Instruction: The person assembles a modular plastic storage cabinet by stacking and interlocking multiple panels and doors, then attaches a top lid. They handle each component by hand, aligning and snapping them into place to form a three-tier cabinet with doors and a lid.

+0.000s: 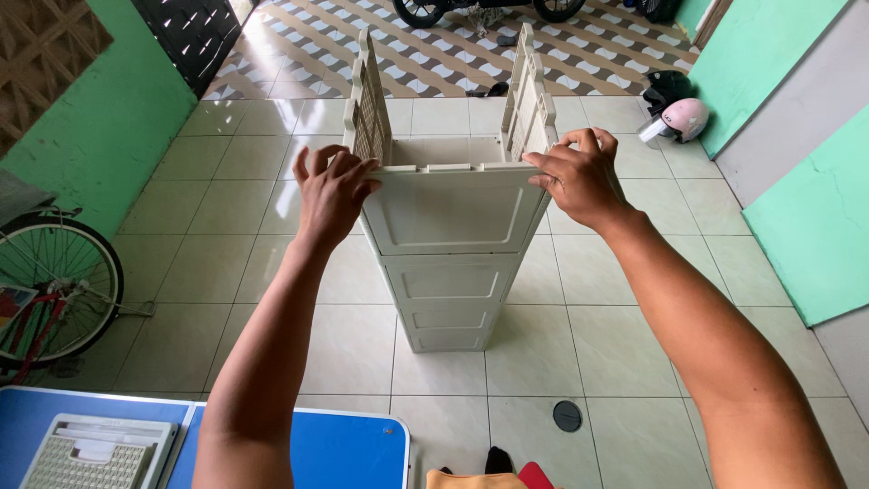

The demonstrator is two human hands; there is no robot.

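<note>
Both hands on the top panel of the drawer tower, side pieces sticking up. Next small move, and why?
Probably press the beige front panel down evenly. Left hand and right hand grip its upper corners, both lattice side panels stand upright, and it sits atop the stacked cabinet.

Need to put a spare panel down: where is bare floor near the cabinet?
Bare tiles lie on both sides of the beige cabinet: left toward the bicycle wheel, right toward the green wall. In front, avoid the floor drain. The blue table already carries a lattice panel.
</note>
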